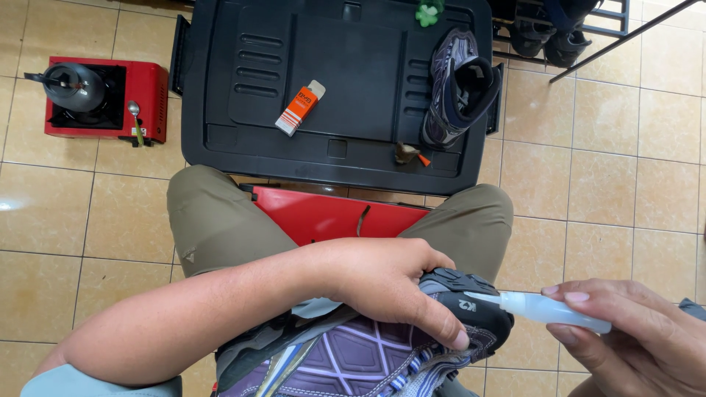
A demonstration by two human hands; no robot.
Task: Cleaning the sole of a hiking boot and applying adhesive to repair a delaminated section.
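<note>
left hand point(382, 283): clamped over the toe of the purple-grey shoe point(368, 353) on the lap, fingers curled closed around the black toe cap, thumb down the side near the stitching
right hand point(640, 331): fingers pinched closed on the small clear glue tube point(548, 307), nozzle tip touching the toe cap edge
shoe position: lies across the person's thighs, toe pointing right, sole side partly hidden under the left hand
glue risk: left fingertips sit just beside the nozzle, so any squeeze-out could likely bond skin to the rubber
overflow risk: tube is held nearly level; too hard a squeeze could flood the seam and run onto the mesh upper or the olive trousers point(220, 220)
aim risk: the gap being glued is not visible from here, cannot tell whether the tip is inside it; a slip would smear the outside of the cap
grip risk: shoe rests on knees only, could roll if the left hand loosens
nearby: second matching shoe point(456, 88) and orange-white carton point(300, 108) on the black plastic lid point(220, 110), red case point(323, 213) between the knees, red stove with kettle point(73, 84) well apart on the tiled floor
</note>
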